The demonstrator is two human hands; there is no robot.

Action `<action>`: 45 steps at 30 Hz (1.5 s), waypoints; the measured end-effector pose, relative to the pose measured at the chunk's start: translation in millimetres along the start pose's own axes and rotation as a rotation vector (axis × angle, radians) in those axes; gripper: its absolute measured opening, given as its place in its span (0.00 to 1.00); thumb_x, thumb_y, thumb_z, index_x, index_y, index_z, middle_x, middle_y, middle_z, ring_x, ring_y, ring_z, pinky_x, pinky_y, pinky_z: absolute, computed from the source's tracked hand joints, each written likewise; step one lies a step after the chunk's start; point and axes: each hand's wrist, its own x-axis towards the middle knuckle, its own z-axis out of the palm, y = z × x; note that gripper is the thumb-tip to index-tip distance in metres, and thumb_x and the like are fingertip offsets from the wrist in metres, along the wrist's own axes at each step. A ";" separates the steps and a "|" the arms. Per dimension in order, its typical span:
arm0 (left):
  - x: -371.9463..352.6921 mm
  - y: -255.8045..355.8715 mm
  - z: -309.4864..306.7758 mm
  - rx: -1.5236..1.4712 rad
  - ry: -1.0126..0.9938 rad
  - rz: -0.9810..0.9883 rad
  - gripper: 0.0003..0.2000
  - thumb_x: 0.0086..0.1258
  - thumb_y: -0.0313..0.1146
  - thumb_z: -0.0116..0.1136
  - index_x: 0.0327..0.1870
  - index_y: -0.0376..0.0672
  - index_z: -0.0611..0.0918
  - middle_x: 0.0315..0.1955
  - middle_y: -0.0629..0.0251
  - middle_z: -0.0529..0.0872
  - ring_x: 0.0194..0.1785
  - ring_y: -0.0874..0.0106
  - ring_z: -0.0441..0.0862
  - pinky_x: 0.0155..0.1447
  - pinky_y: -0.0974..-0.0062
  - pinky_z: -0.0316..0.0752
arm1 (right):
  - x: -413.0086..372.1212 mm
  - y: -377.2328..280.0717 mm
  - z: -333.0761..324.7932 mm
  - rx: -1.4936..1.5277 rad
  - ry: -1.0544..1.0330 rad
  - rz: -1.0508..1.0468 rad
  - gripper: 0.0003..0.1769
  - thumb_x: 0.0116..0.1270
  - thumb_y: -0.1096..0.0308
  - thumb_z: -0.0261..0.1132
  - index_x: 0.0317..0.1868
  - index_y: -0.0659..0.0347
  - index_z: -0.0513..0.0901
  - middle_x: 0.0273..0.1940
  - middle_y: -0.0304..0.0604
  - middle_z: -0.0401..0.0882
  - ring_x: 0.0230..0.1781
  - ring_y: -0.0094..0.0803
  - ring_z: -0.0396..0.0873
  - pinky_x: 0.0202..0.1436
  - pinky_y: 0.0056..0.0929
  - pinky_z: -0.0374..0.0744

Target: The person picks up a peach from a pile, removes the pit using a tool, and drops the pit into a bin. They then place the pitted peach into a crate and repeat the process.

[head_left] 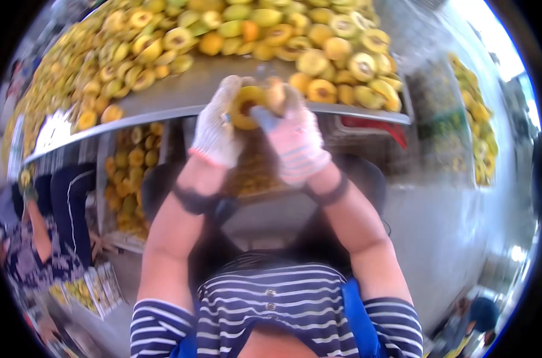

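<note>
Both hands wear light knitted gloves and meet above the front edge of a metal table (175,89). My left hand (220,122) is closed round a yellow halved fruit (247,106), its cut face with a dark centre turned up. My right hand (292,128) is closed beside it, with a greyish tip, perhaps a finger or a tool, pointing at the fruit's centre. Another pale orange fruit piece (275,95) shows against the right hand's fingers. What else the right hand grips is blurred.
Heaps of halved yellow fruit (145,45) lie across the table. A crate of fruit (131,173) stands below left, and another crate (477,119) at the right. A red object (378,128) hangs under the table edge. A person (44,238) sits at the left; another person (474,316) is lower right.
</note>
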 end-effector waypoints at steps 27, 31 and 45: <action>-20.0 42.7 26.2 0.255 0.222 0.196 0.12 0.71 0.36 0.63 0.44 0.35 0.81 0.32 0.55 0.85 0.30 0.66 0.84 0.30 0.72 0.80 | -6.6 -0.7 33.0 0.619 -0.660 0.596 0.14 0.65 0.66 0.68 0.45 0.68 0.81 0.36 0.43 0.82 0.35 0.30 0.78 0.41 0.29 0.77; -24.9 47.0 37.5 0.195 0.205 0.063 0.12 0.71 0.36 0.62 0.43 0.34 0.81 0.33 0.53 0.85 0.31 0.65 0.84 0.30 0.71 0.81 | -18.6 30.4 55.1 0.667 -0.593 0.016 0.09 0.68 0.66 0.66 0.41 0.64 0.83 0.29 0.36 0.78 0.27 0.23 0.75 0.32 0.26 0.74; -71.2 105.9 -6.8 0.607 0.400 0.278 0.26 0.73 0.55 0.54 0.50 0.35 0.81 0.41 0.50 0.86 0.41 0.60 0.87 0.46 0.66 0.83 | -3.2 -16.3 -35.7 -0.675 -1.042 0.260 0.21 0.62 0.59 0.68 0.49 0.66 0.81 0.44 0.59 0.84 0.47 0.53 0.83 0.51 0.45 0.78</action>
